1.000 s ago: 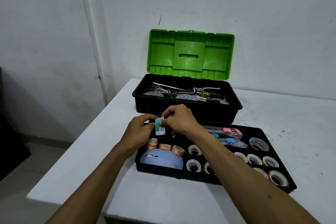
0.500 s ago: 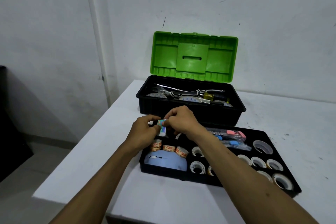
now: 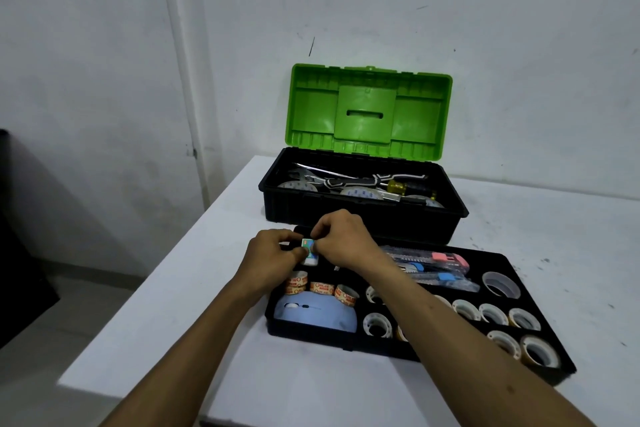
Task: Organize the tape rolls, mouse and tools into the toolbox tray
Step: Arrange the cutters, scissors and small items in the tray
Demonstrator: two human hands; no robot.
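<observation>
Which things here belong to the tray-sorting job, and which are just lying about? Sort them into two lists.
Belong to the job:
- toolbox tray
- blue mouse
- tape rolls
- utility knives
- small packet, held between left hand and right hand

Just lying about:
- open toolbox behind the tray
- yellow-handled screwdriver inside it
- white table

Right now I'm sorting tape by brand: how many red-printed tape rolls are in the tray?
3, in a row behind the blue mouse: left, middle, right. The hands may hide more.

A white table (image 3: 180,305) carries an open green-lidded toolbox (image 3: 363,215) and, just before it, a black tray (image 3: 512,262).
</observation>
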